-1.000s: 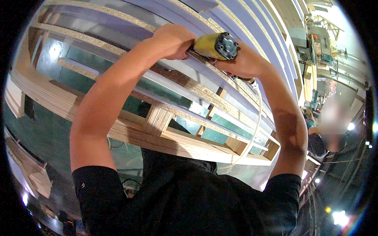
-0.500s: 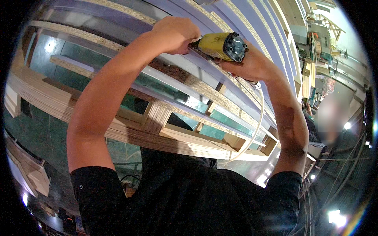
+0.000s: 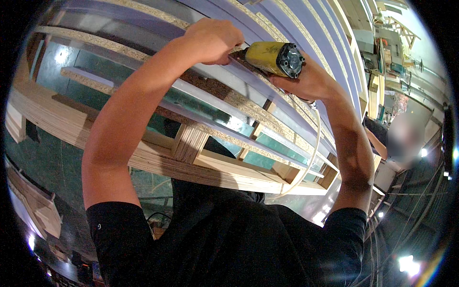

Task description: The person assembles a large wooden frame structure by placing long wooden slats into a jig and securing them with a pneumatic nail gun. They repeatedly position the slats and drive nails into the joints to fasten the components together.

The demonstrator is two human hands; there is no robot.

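My right hand (image 3: 311, 79) is wrapped round the handle of a yellow and black air nail gun (image 3: 267, 56). A pale air hose (image 3: 317, 138) runs from below that hand and curves down toward me. The gun's nose points left, over the particleboard strips. Just beyond the nose, my left hand (image 3: 217, 40) is closed with its fingers curled down at the strips. What its fingertips grip, if anything, is hidden. Beneath both hands run long particleboard strips (image 3: 263, 115) with pale purple faces, set on edge in rows.
A thick layered-wood beam (image 3: 224, 176) crosses in front of my body, with short wooden blocks (image 3: 190, 142) against it. Dark green floor (image 3: 52, 162) shows between the strips. At the right a co-worker in a dark top (image 3: 377, 133) is near stacked boards and workshop items.
The nail gun and my right hand have shifted slightly right and down. My left hand has barely moved. At the right, the co-worker's arm has come into view.
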